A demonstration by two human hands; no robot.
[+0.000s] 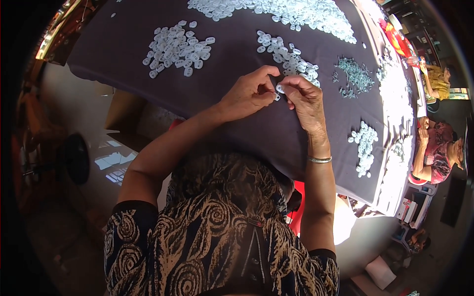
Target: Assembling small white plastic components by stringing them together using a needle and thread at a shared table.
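Note:
My left hand (251, 94) and my right hand (307, 102) meet over the near part of the dark cloth-covered table (237, 47). Between the right thumb and fingers is a small white oval plastic piece (280, 89). The left thumb and forefinger are pinched close beside it, on something too small to make out; another bit of white shows just under those fingertips. Right beyond both hands lies a loose pile of similar white oval pieces (291, 58). To its right are small grey-green pin-like parts (356, 76), scattered in a heap.
More white pieces form a heap (178, 49) at the left, a large spread (296, 14) along the far side, and a small group (364, 148) at the right. Strong sunlight washes out the table's right edge. People (437, 153) sit beyond it. A cardboard box (126, 116) stands below the left edge.

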